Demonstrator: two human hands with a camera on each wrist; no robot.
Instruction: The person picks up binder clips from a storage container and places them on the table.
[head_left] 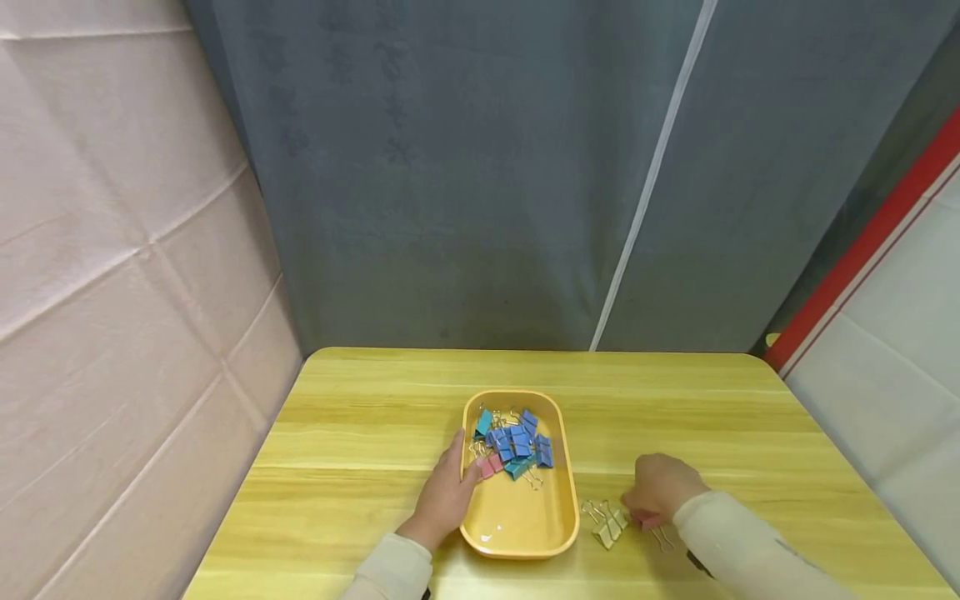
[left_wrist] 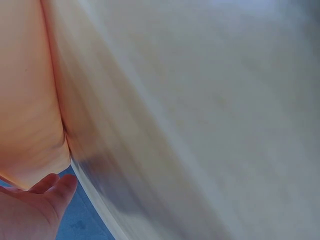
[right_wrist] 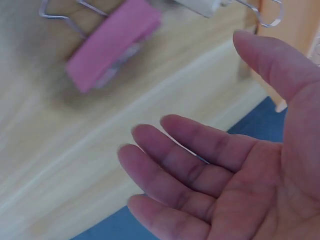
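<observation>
A yellow tray [head_left: 517, 521] stands on the table with blue, teal and pink binder clips [head_left: 517, 442] heaped toward its far end. My left hand [head_left: 444, 498] holds the tray's left side, thumb over the rim and fingers along the outer wall. In the left wrist view, fingers [left_wrist: 60, 192] show beside the tray's wall [left_wrist: 30, 100]. To the right of the tray, my right hand [head_left: 663, 487] hovers by a pink binder clip [right_wrist: 112, 47], its fingers loosely bent and holding nothing. A pale yellow binder clip [head_left: 610, 527] lies between that hand and the tray.
The wooden table [head_left: 360, 450] reaches back to a grey curtain [head_left: 465, 183]. A pale cloth wall [head_left: 112, 292] borders the left, and a white panel with a red edge [head_left: 840, 283] borders the right.
</observation>
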